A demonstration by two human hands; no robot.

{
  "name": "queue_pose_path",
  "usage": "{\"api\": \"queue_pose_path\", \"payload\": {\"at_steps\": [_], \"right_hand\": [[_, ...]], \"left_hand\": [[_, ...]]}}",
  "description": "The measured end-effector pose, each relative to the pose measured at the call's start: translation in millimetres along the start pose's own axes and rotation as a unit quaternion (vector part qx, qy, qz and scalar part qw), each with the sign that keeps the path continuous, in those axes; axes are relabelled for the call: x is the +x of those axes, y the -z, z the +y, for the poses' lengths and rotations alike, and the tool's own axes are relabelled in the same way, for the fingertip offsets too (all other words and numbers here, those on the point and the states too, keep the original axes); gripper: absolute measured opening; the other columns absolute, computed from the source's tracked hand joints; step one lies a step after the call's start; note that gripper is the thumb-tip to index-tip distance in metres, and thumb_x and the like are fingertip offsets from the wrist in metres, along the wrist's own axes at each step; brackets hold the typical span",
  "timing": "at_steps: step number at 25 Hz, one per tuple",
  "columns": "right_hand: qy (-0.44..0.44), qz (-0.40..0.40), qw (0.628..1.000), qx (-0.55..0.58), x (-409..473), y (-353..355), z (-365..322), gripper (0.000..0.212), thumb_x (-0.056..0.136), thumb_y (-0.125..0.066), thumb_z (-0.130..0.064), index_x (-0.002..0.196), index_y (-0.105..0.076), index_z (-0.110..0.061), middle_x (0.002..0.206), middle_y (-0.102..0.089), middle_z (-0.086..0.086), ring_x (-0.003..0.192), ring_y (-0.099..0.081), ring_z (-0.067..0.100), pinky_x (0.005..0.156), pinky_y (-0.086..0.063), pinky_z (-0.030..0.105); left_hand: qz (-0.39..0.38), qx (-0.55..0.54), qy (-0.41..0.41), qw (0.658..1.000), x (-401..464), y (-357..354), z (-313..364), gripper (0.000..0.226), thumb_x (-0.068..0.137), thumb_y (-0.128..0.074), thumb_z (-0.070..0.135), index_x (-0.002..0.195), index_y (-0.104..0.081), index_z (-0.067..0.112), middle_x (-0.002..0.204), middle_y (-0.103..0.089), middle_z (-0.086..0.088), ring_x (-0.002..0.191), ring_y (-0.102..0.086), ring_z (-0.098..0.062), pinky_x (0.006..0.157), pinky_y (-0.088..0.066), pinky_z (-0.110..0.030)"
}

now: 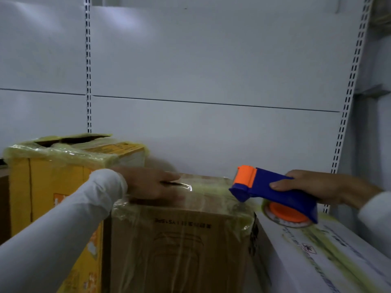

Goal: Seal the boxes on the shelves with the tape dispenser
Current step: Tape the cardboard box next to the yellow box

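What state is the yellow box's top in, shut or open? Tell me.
Partly open. The yellow box has tape wrapped round its upper edge, yet dark gaps show between its raised top flaps. Its contents cannot be seen.

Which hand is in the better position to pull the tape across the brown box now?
Right. The right hand already grips the tape dispenser at the edge of the brown box; the left hand rests flat on its top.

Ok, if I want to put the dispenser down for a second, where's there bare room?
Best patch: the white box top, on the near side of the tape dispenser in the right hand. The brown box top is partly free between the left hand and the dispenser. The yellow box top is torn open; the boxes stand close together.
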State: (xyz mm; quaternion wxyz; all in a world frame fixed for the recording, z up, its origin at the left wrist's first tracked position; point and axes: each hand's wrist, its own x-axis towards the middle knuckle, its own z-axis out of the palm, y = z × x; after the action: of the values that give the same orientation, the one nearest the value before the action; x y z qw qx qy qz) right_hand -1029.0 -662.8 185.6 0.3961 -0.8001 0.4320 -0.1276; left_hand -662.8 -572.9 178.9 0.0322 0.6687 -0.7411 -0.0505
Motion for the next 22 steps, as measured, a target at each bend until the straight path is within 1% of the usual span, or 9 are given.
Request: {"api": "queue_pose_path", "payload": {"at_steps": [3,6,7,9,11,13,15,18,22], "right_hand": [[0.011,-0.013,1.000,0.018,10,-14,-14,0.043,0.064,-0.071,-0.057,0.077,-0.075,-0.016,0.075,-0.072,0.007,0.058,-0.065,0.014,0.053,-0.050,0.021],[0.016,-0.034,0.999,0.025,15,-15,-15,0.039,0.065,-0.071,-0.057,0.074,-0.076,-0.019,0.072,-0.071,0.003,0.057,-0.065,0.011,0.052,-0.049,0.020],[0.019,-0.037,0.999,0.020,16,-13,-14,0.042,0.065,-0.071,-0.058,0.078,-0.075,-0.018,0.073,-0.072,0.004,0.058,-0.065,0.012,0.052,-0.050,0.020],[0.024,-0.043,0.999,-0.005,17,-5,-14,0.060,0.059,-0.076,-0.063,0.088,-0.071,-0.011,0.078,-0.072,0.005,0.061,-0.065,0.013,0.054,-0.051,0.020],[0.023,-0.054,0.998,-0.035,17,6,-17,0.076,0.051,-0.079,-0.072,0.092,-0.069,-0.009,0.081,-0.072,0.007,0.064,-0.066,0.014,0.056,-0.052,0.021],[0.019,-0.064,0.996,-0.062,10,19,-13,0.077,0.050,-0.079,-0.074,0.091,-0.069,-0.010,0.081,-0.072,0.007,0.065,-0.066,0.014,0.057,-0.052,0.021],[-0.001,-0.066,0.995,-0.079,-2,33,-2,0.074,0.054,-0.078,-0.072,0.092,-0.069,-0.009,0.083,-0.073,0.008,0.066,-0.067,0.015,0.058,-0.051,0.021],[-0.047,-0.052,0.993,-0.090,-18,46,18,0.066,0.067,-0.069,-0.062,0.101,-0.069,-0.007,0.095,-0.075,0.011,0.075,-0.069,0.019,0.064,-0.053,0.024],[-0.054,-0.032,0.991,-0.119,-19,37,27,0.057,0.080,-0.064,-0.061,0.099,-0.071,-0.008,0.095,-0.075,0.014,0.075,-0.068,0.020,0.066,-0.051,0.024]], "left_hand": [[0.055,-0.041,-0.077,0.995,16,-21,42,0.076,0.083,-0.037,0.074,0.148,-0.021,0.038,0.155,-0.025,0.010,0.141,-0.026,-0.016,0.112,-0.016,-0.030],[0.058,-0.025,-0.109,0.992,31,-38,66,0.072,0.089,-0.035,0.067,0.148,-0.025,0.027,0.157,-0.021,0.006,0.143,-0.021,-0.014,0.116,-0.016,-0.033],[0.055,-0.025,-0.106,0.993,33,-39,65,0.074,0.088,-0.033,0.069,0.149,-0.021,0.029,0.158,-0.018,0.008,0.144,-0.018,-0.012,0.117,-0.014,-0.033],[0.038,-0.022,-0.102,0.994,34,-41,58,0.080,0.084,-0.030,0.075,0.150,-0.011,0.034,0.158,-0.010,0.013,0.145,-0.011,-0.009,0.115,-0.009,-0.030],[0.029,-0.005,-0.108,0.994,33,-44,55,0.083,0.082,-0.028,0.078,0.150,-0.005,0.036,0.158,-0.006,0.014,0.145,-0.008,-0.007,0.113,-0.007,-0.028],[0.021,0.000,-0.107,0.994,33,-44,56,0.084,0.081,-0.027,0.079,0.150,-0.004,0.037,0.158,-0.005,0.016,0.145,-0.007,-0.007,0.112,-0.004,-0.025],[0.016,-0.002,-0.099,0.995,34,-42,56,0.083,0.081,-0.027,0.079,0.150,-0.005,0.038,0.158,-0.004,0.017,0.145,-0.007,-0.006,0.112,-0.002,-0.026],[0.004,-0.020,-0.093,0.995,39,-38,57,0.079,0.081,-0.028,0.078,0.148,-0.010,0.041,0.157,-0.007,0.019,0.144,-0.009,-0.006,0.116,-0.002,-0.029],[-0.003,-0.024,-0.084,0.996,36,-33,58,0.076,0.077,-0.029,0.080,0.145,-0.016,0.049,0.155,-0.016,0.020,0.143,-0.017,-0.008,0.115,-0.007,-0.030]]}}
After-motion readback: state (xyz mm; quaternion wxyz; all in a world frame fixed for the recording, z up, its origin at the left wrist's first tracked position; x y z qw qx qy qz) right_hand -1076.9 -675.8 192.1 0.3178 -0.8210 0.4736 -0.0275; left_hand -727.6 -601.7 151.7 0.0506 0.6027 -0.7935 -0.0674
